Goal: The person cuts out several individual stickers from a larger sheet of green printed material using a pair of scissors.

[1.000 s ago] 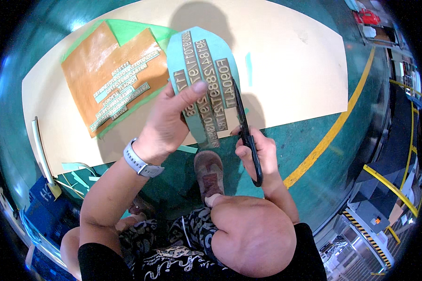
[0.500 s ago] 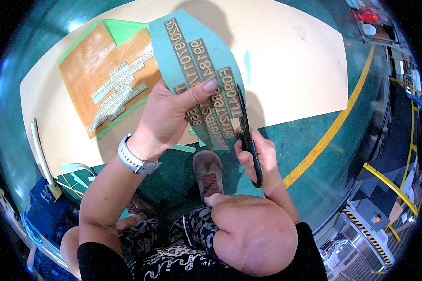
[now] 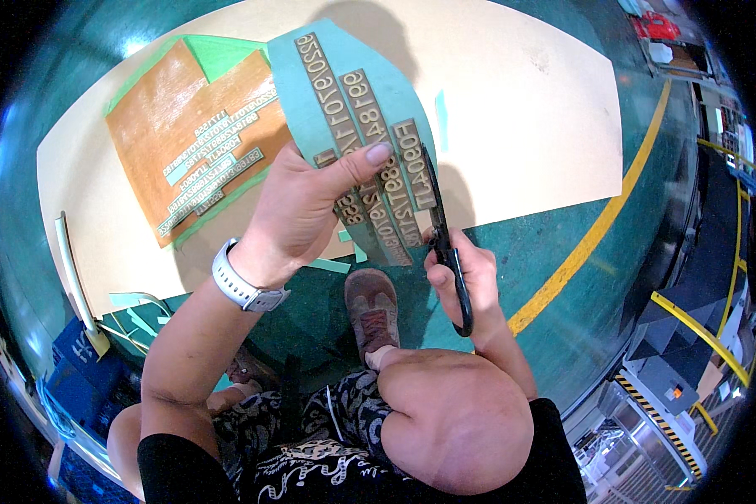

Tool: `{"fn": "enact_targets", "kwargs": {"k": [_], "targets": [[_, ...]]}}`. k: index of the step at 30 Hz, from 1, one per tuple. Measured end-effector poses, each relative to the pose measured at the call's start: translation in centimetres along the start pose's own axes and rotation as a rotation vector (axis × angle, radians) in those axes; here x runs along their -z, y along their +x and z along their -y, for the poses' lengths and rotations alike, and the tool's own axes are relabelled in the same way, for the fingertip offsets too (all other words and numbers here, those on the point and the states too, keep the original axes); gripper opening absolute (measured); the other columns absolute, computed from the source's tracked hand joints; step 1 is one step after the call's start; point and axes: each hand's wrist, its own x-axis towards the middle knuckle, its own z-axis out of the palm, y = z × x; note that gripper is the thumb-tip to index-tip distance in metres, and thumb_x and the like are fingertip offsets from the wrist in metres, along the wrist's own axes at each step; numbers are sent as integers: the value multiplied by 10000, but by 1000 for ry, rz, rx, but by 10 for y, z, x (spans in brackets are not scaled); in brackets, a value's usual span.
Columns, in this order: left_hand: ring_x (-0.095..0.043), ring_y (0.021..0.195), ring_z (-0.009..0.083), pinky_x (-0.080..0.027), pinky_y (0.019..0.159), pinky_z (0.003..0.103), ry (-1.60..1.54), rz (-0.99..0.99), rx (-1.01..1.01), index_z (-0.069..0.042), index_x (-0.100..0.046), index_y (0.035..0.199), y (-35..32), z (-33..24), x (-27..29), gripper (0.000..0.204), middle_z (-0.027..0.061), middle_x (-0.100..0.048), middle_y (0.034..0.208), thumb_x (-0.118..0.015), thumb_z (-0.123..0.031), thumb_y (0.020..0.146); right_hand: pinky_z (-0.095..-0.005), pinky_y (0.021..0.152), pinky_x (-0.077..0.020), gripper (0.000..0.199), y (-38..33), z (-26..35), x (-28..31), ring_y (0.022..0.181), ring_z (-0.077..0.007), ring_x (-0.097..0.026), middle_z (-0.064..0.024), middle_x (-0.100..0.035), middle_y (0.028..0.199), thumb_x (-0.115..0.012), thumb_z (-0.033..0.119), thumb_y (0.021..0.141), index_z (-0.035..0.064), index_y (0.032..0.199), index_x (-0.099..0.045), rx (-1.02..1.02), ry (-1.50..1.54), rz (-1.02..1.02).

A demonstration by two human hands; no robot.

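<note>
My left hand grips a teal rubber printing plate with its thumb on top; dark strips of raised mirrored characters run along it. Black-handled scissors are held in my right hand. Their blades lie along the plate's right edge, beside the outermost strip. Behind my left hand, an orange-brown sheet with green borders bears several similar character strips. It rests on a large tan board.
A thin teal offcut lies on the board, and more teal scraps lie at its near left edge. Below is a green floor with a curved yellow line. A blue crate stands at lower left.
The scissor blades have come slightly closer together along the plate's edge. The plate has tilted very little, and my left hand stays almost where it was.
</note>
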Motion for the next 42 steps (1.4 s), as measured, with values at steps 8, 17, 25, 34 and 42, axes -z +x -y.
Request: {"fn": "enact_targets", "kwargs": {"k": [8,17,25,34,42], "targets": [[-610,954,190,-502,834,338,15,19,38,-23,-521,1138,-1,-2,3,301,98,-625,1057,-599,-46,848,-268,513,-448,611,2,-1,-1,527,-143,-521,-66,-532,615,-690,495,722,-9,1035,-545,56,15,17],[-610,921,163,-499,817,307,13,43,19,-10,-563,1106,-1,-3,0,260,81,-636,1025,-601,-47,852,-273,509,-440,639,1,3,1,532,-150,-522,-70,-525,617,-638,531,761,-20,1060,-518,47,4,41],[-613,890,150,-505,793,294,15,28,22,0,-583,1087,0,1,-3,240,78,-644,992,-604,-51,853,-274,508,-448,551,2,1,0,509,-166,-528,-80,-537,604,-658,473,780,-6,1027,-543,43,-31,-26],[-614,912,168,-508,804,304,26,34,45,-1,-564,1104,1,0,2,264,88,-638,1019,-605,-51,848,-278,499,-452,524,4,-1,1,500,-165,-537,-75,-537,589,-700,432,755,2,1014,-548,39,-95,-10],[-622,876,151,-515,777,289,81,50,39,12,-585,1082,1,0,2,244,86,-647,1000,-609,-64,852,-278,518,-453,528,5,3,0,525,-169,-537,-84,-547,628,-686,449,763,1,1004,-545,7,-8,27]]}}
